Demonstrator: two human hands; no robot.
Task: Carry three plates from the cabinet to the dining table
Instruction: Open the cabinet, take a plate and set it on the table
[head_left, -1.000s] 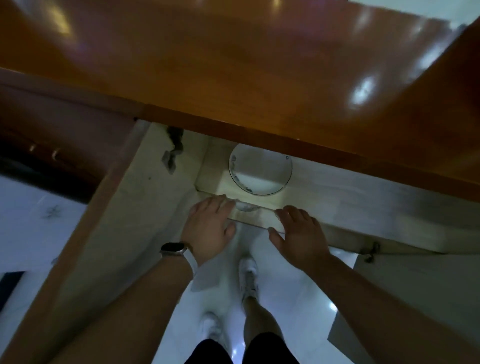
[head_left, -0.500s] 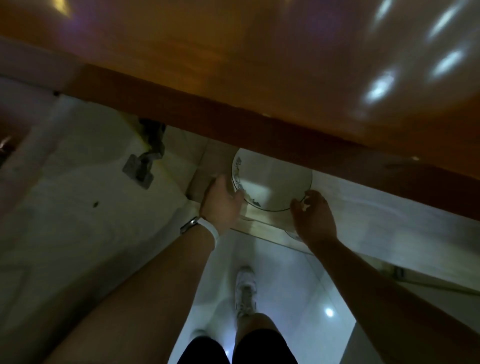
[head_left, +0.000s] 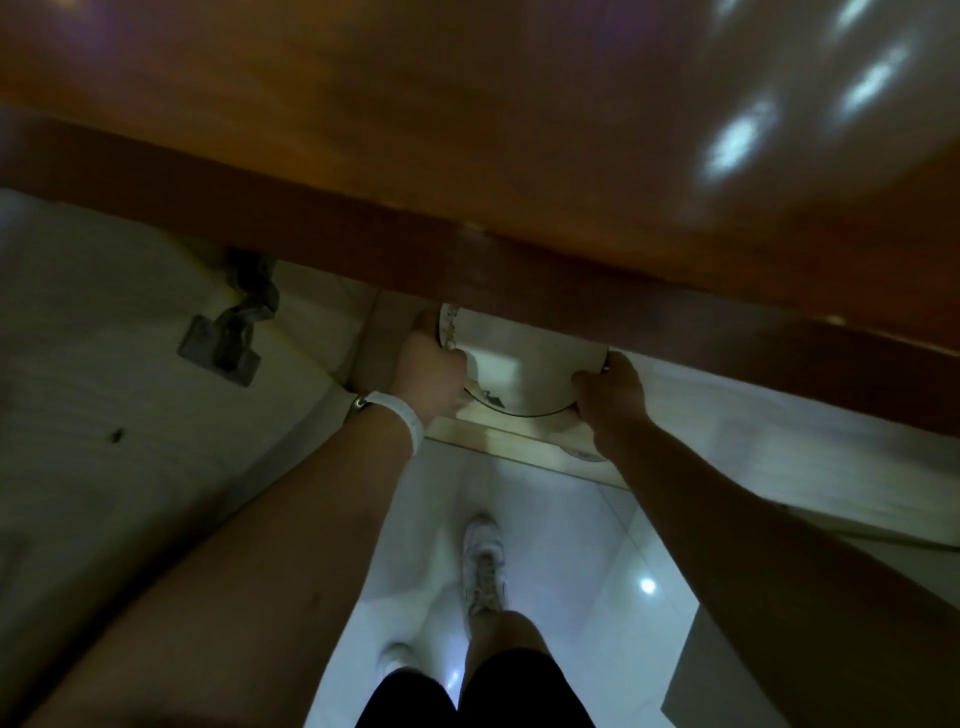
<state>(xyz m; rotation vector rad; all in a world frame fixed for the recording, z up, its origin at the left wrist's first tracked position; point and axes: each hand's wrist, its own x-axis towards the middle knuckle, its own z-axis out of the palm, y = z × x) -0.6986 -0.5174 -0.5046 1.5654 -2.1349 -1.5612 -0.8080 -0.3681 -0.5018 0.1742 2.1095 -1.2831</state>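
A white plate (head_left: 524, 371) with a dark patterned rim lies on the pale cabinet shelf (head_left: 498, 439), its far half hidden under the brown counter edge. My left hand (head_left: 428, 371), with a white watch band on the wrist, grips the plate's left rim. On the right rim my right hand (head_left: 610, 397) is closed, thumb on top. Whether more plates lie stacked beneath it I cannot tell. A curved edge of another dish (head_left: 584, 456) shows below my right wrist, on the shelf's front.
A glossy brown counter (head_left: 467, 130) overhangs the shelf and fills the upper view. The open cabinet door (head_left: 130, 389) with its metal hinge (head_left: 228, 338) stands at my left. White tiled floor (head_left: 582, 571) and my feet in white shoes lie below.
Both hands went from the shelf's front edge up to the plate and closed on its left and right rims. The view tilted, so the counter now hides more of the plate.
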